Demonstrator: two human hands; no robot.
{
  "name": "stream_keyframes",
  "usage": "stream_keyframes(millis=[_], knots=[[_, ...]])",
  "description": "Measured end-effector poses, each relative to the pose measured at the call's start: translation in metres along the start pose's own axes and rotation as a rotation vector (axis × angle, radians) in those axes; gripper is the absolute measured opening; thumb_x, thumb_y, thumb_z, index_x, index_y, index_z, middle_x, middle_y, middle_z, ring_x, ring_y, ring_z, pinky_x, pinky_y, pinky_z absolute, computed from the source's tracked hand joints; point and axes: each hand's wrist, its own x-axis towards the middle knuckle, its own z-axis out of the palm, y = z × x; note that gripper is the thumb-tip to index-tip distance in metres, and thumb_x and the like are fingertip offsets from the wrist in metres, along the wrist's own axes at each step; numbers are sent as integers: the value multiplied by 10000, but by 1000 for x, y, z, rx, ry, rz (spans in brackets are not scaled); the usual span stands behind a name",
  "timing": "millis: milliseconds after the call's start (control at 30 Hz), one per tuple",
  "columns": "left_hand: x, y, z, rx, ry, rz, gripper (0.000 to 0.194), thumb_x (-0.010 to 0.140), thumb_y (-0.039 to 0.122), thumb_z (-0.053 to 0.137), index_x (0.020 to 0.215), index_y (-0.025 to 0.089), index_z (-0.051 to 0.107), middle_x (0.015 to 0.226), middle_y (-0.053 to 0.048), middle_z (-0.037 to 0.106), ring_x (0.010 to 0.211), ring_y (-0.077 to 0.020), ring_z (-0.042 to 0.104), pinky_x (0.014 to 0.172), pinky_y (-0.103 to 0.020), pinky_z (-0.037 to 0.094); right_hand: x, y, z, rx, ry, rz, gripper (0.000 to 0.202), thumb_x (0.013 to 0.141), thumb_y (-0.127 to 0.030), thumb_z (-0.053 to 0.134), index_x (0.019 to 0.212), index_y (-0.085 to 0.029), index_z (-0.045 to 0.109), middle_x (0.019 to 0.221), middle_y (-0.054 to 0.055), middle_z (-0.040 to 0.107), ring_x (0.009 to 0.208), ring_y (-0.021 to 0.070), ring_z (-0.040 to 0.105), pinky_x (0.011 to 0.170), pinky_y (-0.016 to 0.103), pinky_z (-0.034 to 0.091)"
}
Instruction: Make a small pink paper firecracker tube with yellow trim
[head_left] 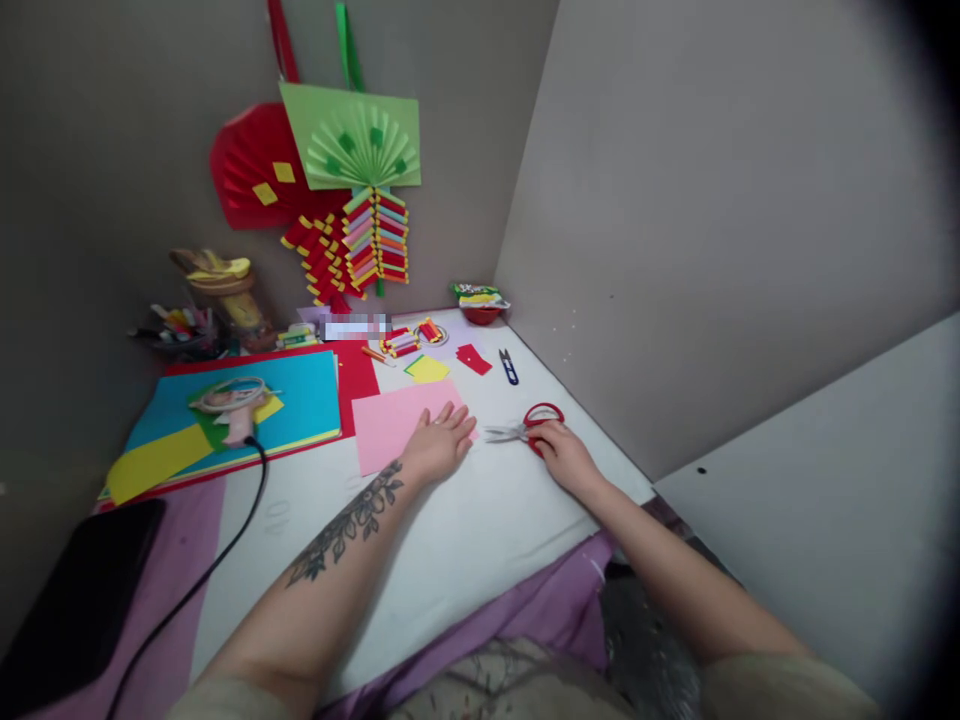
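My left hand [437,443] lies flat with its fingers spread, over the right part of a pink sheet of paper [390,418]. To its right, my right hand [564,452] grips the red handles of a pair of scissors [545,412]. The scissor blades point left toward my left hand, a little apart from each other and from the paper. Beyond the sheet lie small yellow paper pieces [429,370] and red paper pieces [474,359]. Thread snips [509,367] with dark blue handles rest near the table's right edge.
A pink glue gun [239,424] with a black cord lies on stacked coloured sheets [311,400] at left. Rolled paper tubes [401,343] and a red bowl [482,315] stand at the back. Paper fan decorations [360,140] hang on the wall. A black flat object [82,590] is front left.
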Motion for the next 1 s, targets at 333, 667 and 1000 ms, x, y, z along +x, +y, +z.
stream_keyframes(millis=[333, 667, 1000], knots=[[4, -21, 2, -200, 76, 45, 381, 907, 265, 306, 1159, 232, 590, 1355, -49, 475, 1306, -195, 352, 1094, -443, 194, 5, 0, -2, -44, -37, -29, 269, 771, -102, 467, 899, -208, 679, 903, 71, 645, 899, 213, 585, 826, 371, 462], [-1, -28, 0, -79, 41, 124, 408, 888, 195, 331, 1245, 255, 522, 1400, -42, 416, 1325, -210, 314, 1073, -450, 234, 12, 0, -5, -41, -106, -37, 272, 757, -100, 472, 883, -203, 691, 918, 70, 654, 904, 212, 590, 842, 368, 462], [-3, -26, -2, -74, 53, 116, 395, 923, 258, 299, 1255, 276, 514, 1403, -30, 408, 1323, -205, 320, 1083, -452, 231, 14, -5, -13, -58, -158, -11, 268, 752, -73, 485, 878, -192, 690, 915, 71, 645, 884, 212, 590, 822, 361, 465]])
